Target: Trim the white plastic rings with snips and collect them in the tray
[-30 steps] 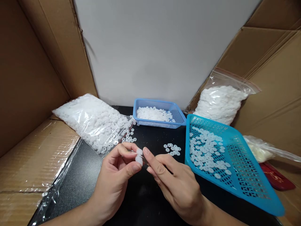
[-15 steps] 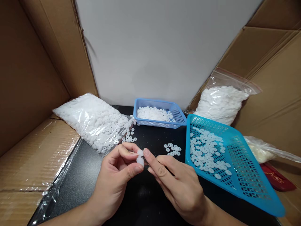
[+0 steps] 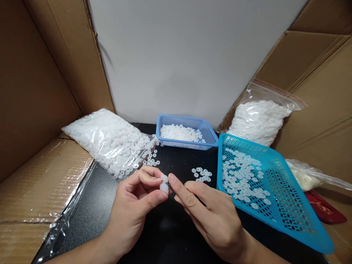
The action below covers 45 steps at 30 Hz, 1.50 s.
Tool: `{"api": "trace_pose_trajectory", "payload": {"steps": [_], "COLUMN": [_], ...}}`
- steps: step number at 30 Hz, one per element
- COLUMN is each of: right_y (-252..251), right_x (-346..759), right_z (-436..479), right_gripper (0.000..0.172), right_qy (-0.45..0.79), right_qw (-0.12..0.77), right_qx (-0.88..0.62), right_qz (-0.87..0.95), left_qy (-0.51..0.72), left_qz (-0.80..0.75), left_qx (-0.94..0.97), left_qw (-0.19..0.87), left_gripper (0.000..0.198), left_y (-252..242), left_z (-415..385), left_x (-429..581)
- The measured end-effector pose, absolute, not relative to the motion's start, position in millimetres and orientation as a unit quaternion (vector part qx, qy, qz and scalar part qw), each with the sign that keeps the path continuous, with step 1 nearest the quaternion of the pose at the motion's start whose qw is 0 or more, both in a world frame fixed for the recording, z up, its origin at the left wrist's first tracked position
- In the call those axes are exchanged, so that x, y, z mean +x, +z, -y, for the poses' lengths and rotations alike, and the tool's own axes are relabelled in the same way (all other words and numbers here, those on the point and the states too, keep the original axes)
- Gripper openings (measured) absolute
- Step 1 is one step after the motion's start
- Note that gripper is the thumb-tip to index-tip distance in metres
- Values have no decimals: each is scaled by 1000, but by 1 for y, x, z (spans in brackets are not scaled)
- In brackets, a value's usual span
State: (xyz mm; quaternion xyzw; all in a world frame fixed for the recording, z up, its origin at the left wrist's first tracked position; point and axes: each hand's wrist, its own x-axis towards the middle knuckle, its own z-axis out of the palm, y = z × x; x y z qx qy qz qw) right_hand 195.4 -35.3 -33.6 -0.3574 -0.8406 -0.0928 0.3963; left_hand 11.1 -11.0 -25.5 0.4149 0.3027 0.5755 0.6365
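Observation:
My left hand (image 3: 131,207) is closed, pinching small white plastic pieces (image 3: 164,187) between thumb and fingers; they look like one rounded piece above another. From the right, my right hand (image 3: 213,212) meets them, its index finger stretched along a thin metal tool (image 3: 168,184) whose tip touches the white pieces. Most of that tool is hidden by my fingers, so its kind cannot be made out. Beyond my hands, a small group of white rings (image 3: 202,174) lies on the black tabletop (image 3: 176,231).
At the left lies a clear bag (image 3: 107,141) of white rings, some spilled by its mouth. A blue basket (image 3: 187,144) at the back and a turquoise basket (image 3: 299,223) at the right hold more rings. Another filled bag (image 3: 258,121) leans against cardboard (image 3: 324,91).
My right hand has shifted very slightly right and down, while the left has barely moved. The white pieces stay pinched in the left hand.

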Motion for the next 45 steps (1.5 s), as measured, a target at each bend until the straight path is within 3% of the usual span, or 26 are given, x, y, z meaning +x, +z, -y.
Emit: {"api": "trace_pose_trajectory", "payload": {"steps": [13,45], "right_y": [-30,-27], "right_x": [200,202], "right_z": [34,32], "right_gripper": [39,37], "right_qy": [-109,-109], "right_qw": [384,375], "right_qx": [-351,-347], "right_qz": [847,852], "left_qy": [558,519], "left_qz": [-280,-319], "left_qx": [460,495], "left_qw": [632,620], "left_gripper": [11,8], "left_y": [-28,-24], "left_z": [6,4], "left_x": [7,3]}}
